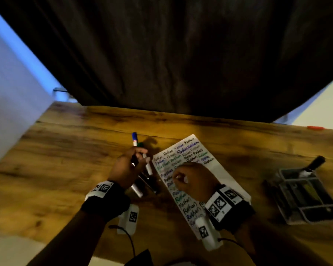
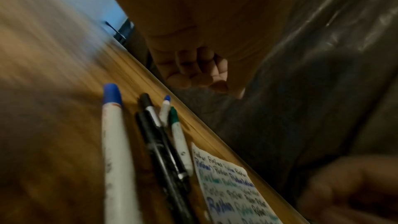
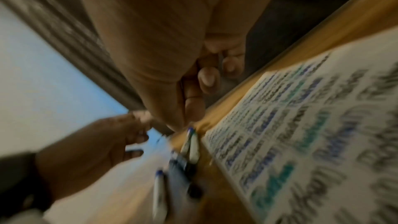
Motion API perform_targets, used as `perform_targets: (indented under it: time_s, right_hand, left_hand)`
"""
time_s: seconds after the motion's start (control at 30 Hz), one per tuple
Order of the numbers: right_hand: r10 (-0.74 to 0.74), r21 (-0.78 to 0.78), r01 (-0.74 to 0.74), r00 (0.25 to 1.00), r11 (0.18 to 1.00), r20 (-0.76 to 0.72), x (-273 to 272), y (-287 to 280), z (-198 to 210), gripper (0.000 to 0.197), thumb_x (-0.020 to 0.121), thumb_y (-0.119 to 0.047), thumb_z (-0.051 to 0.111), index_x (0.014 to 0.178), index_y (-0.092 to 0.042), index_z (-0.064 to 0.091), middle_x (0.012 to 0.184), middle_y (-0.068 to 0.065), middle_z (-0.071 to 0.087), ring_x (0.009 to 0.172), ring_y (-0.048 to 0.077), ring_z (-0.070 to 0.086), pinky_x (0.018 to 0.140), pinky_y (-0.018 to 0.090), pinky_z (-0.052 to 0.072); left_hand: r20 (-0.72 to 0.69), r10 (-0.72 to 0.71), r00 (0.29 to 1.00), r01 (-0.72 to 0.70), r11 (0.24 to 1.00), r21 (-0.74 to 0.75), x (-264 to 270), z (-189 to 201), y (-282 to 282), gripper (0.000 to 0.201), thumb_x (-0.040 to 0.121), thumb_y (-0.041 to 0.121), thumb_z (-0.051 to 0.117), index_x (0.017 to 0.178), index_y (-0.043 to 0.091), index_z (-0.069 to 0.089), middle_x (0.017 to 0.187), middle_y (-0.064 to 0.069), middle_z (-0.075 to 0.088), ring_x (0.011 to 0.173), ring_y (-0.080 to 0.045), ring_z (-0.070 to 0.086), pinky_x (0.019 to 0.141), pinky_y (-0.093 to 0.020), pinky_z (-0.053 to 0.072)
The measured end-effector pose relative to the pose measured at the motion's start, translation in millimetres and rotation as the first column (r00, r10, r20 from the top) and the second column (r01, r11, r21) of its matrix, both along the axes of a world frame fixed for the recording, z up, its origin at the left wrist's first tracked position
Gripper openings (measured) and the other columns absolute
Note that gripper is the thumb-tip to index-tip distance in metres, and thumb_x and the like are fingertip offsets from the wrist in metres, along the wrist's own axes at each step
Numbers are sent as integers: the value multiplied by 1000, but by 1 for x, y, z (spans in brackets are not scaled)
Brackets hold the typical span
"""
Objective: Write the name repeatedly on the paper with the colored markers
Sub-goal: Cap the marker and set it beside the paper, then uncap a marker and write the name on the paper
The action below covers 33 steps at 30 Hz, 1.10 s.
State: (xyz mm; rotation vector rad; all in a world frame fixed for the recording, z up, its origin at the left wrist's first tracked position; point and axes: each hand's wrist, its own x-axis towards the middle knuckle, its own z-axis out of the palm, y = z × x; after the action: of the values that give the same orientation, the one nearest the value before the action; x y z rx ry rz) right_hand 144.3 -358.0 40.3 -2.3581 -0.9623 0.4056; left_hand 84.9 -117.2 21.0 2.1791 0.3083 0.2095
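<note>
The left hand (image 1: 126, 167) is held above the table, left of centre, its fingers curled round a marker (image 1: 134, 139) whose blue cap points to the far side. The right hand (image 1: 190, 179) is set lower and to the right, knuckles up, fingers bent inward toward the palm; whether anything is gripped cannot be told. Both wrists are wrapped in dark bands.

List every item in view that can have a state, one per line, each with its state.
left hand: lifted, gripping the blue-capped marker
blue-capped marker: capped, held upright-tilted
right hand: fingers curled over the paper; contents unclear
paper: flat on the table, largely filled with the name
loose markers: lying beside the paper
tray: on the table, marker propped on its rim
</note>
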Motion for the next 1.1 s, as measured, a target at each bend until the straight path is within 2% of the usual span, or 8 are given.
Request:
perform_targets:
  time_s: [0.23,0.43,0.57,0.7,0.83,0.93,1.03,1.1]
  right_hand:
    - [183,-259,-175,983,950,5,-28,90,-18,22,90,-33,60,107,-19,64,107,7,66,99,27,63,86,38,52]
    - [176,-523,-105,980,846,89,-42,138,-38,25,101,-14,40,108,-1,61,112,20,64,102,37,63,91,48,51]
    - [159,-541,-103,986,835,57,-43,146,-35,23,100,-14,44,114,-5,60,119,17,62,110,35,61,94,44,50]
    - [69,-394,-67,998,916,-11,-38,136,-21,20,91,-26,58,103,-10,62,108,12,64,101,31,63,87,42,53]
    - [34,-190,-42,998,981,-44,-26,103,5,25,79,-44,70,82,-19,65,74,-2,65,68,15,64,62,28,53]
    - [11,-69,-15,998,998,-60,-16,71,16,26,78,-45,70,74,-21,62,62,-4,64,54,9,60,54,30,54]
    - [-27,48,31,995,998,-92,-8,39,22,21,81,-39,70,76,-21,61,63,-1,64,53,11,59,52,26,51]
    - [-77,115,87,993,990,-87,-5,18,24,16,84,-36,70,81,-21,64,65,-1,66,56,13,60,48,17,45]
  left_hand:
    - [33,108,994,-109,994,30,-34,-13,48,20,88,24,75,105,31,66,81,7,67,74,-1,63,70,-27,52]
    - [21,129,991,-129,991,35,-48,-20,67,20,91,26,71,111,26,66,82,5,68,77,-8,66,70,-27,52]
    - [26,135,991,-135,991,23,-53,-20,73,18,93,26,69,108,33,62,86,7,69,79,-2,65,68,-20,50]
    - [80,125,989,-132,988,82,-50,-20,77,20,97,27,54,113,26,66,106,6,71,88,2,62,72,-8,44]
    - [134,47,990,-71,981,181,-42,-14,70,43,82,11,44,116,25,67,118,-3,65,109,-24,60,92,-34,48]
    - [69,-60,996,42,972,231,-32,-3,53,58,71,9,45,122,29,66,124,-7,59,115,-27,53,95,-38,44]
    - [22,-200,980,188,949,255,-19,2,30,43,80,27,49,119,35,65,122,-1,59,108,-23,58,89,-37,49]
    - [1,-284,959,279,941,192,-10,2,12,42,81,43,54,118,28,67,119,3,58,104,-16,59,91,-34,51]
